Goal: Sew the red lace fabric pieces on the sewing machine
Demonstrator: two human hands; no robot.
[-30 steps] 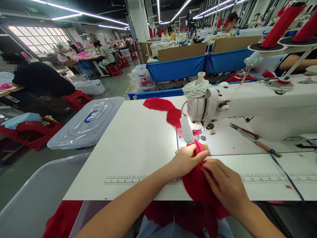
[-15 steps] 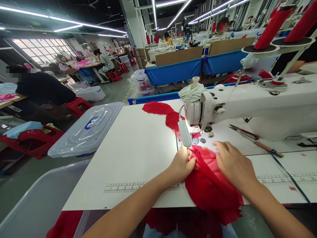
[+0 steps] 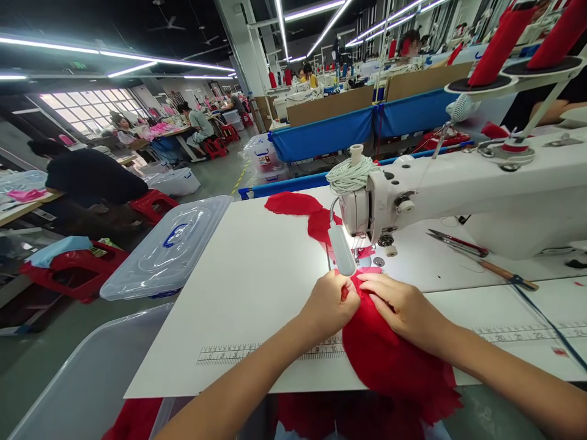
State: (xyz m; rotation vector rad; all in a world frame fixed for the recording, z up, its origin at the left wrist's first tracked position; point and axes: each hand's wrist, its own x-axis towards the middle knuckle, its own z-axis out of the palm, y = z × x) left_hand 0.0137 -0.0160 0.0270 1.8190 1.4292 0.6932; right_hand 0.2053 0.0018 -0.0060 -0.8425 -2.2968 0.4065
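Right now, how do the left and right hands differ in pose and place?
Pose: the left hand is curled like a fist; the right hand has its fingers more extended.
Place: the left hand is at the left edge of the red fabric; the right hand lies over the fabric.
Shared: both are bare and touch the fabric in front of the sewing machine.

This is a large sewing workshop, similar to a factory hall. In the front, a white sewing machine (image 3: 458,189) stands on a bench (image 3: 238,293) with ruler marks (image 3: 224,354) printed near the edge, and red cloth (image 3: 385,354) lies there. Big cones of red thread (image 3: 502,46) stand above. Farther back are other machines (image 3: 300,104), and people (image 3: 199,125) sit on red stools (image 3: 214,146) at work. Long tube lights (image 3: 192,59) run under the dark ceiling (image 3: 110,24).
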